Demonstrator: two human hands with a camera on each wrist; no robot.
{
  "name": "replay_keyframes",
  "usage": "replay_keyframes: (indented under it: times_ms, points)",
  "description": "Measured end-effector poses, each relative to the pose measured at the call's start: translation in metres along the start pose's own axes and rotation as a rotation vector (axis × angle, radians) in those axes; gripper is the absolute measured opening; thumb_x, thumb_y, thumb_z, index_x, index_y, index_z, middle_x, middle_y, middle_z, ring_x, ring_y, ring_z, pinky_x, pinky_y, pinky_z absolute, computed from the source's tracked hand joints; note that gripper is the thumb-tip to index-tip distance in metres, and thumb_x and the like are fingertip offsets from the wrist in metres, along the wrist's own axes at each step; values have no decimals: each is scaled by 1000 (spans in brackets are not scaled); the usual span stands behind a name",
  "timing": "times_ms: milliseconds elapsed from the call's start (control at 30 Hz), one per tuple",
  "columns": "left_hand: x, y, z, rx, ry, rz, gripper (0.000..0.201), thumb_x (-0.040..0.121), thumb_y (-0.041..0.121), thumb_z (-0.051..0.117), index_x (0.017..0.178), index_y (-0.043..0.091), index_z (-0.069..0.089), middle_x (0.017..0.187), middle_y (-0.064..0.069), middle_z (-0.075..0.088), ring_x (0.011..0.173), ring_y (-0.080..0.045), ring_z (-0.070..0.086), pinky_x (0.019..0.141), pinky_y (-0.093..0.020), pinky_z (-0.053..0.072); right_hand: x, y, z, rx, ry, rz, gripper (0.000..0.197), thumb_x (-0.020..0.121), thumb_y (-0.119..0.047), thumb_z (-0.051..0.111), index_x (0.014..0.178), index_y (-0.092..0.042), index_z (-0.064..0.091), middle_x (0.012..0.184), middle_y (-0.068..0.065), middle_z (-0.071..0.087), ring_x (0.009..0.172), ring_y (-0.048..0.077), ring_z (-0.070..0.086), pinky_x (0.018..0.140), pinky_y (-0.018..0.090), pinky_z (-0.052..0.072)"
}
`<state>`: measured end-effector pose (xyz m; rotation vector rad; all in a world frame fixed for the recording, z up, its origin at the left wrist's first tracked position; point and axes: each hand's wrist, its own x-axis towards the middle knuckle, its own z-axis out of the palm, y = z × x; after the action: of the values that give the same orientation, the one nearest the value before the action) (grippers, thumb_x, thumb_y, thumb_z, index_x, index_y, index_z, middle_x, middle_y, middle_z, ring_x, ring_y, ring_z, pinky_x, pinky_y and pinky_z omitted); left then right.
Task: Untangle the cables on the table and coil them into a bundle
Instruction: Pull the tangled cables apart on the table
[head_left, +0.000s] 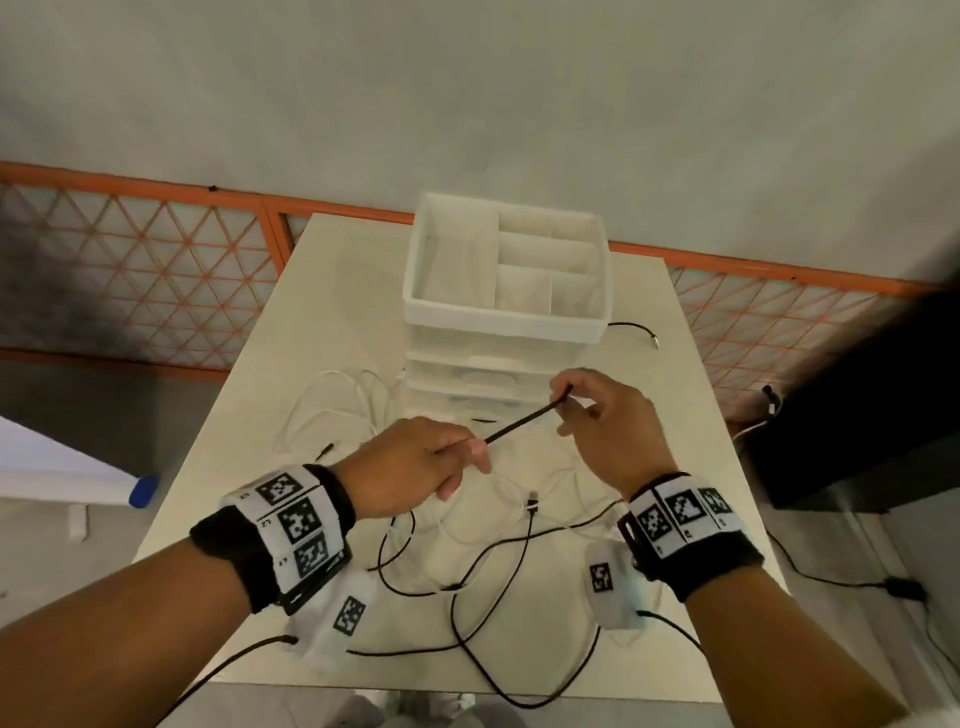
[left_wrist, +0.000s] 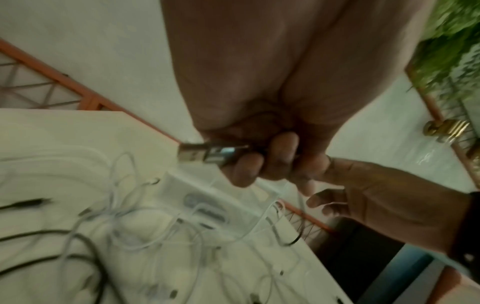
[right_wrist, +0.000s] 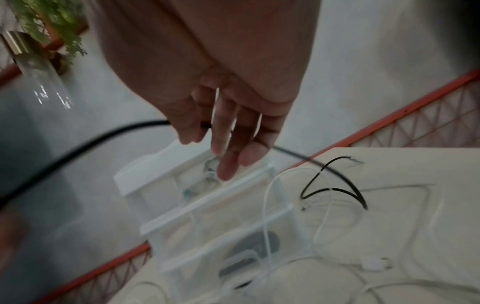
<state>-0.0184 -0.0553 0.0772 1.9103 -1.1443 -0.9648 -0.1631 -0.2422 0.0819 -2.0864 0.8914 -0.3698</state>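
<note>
Left hand (head_left: 415, 462) fingers curl round black cable (head_left: 524, 417) at USB plug (left_wrist: 205, 153); right hand (head_left: 605, 421) pinches it in front of drawer organiser (head_left: 506, 312). I judge I'm drawing it taut to free it from white cables (head_left: 332, 400).

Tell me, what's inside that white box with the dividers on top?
The organizer's top compartments look empty in the head view. The clear drawers below hold something dark and whitish loops, too blurred to identify. Their far corners stay hidden.

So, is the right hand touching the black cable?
Touching. The head view shows the right hand pinching the black cable, stretched to the left hand; the right wrist view shows the cable passing between thumb and fingers.
</note>
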Motion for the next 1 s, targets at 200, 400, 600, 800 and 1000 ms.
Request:
replay_keyframes:
  times_ms: [200,400,600,800,1000]
  points:
    - [-2,-27,10,-41,163,-287,31,101,16,41,88,21,69,65,3,58,58,-14,50,48,-19,40,-39,40,25,-139,-179,32,25,91,-31,69,113,-31,59,102,-16,67,71,9,65,74,29,53]
    - [4,-18,17,-61,220,-324,26,99,16,45,90,15,69,70,2,62,43,-5,46,39,-18,35,-82,64,104,-669,-791,4,57,81,-73,53,65,-18,52,80,-3,61,79,22,59,70,34,48]
    - [3,-7,22,-39,233,-290,28,97,28,57,97,4,70,62,2,47,28,1,38,29,-9,22,-80,60,129,-780,-756,-17,25,79,-41,63,74,-17,56,84,6,60,75,27,57,67,29,44]
    - [-4,-7,18,-69,254,-322,21,97,27,56,94,12,71,64,4,51,32,1,41,33,-8,26,-61,67,115,-810,-692,-18,16,73,-32,59,68,-17,55,76,3,57,69,26,53,61,27,39]
    - [-4,-8,19,-135,301,-336,19,96,23,59,92,10,71,63,2,50,32,0,40,33,-9,26,-59,74,106,-701,-636,-4,25,72,-39,54,64,-15,55,73,3,59,69,27,59,62,26,43]
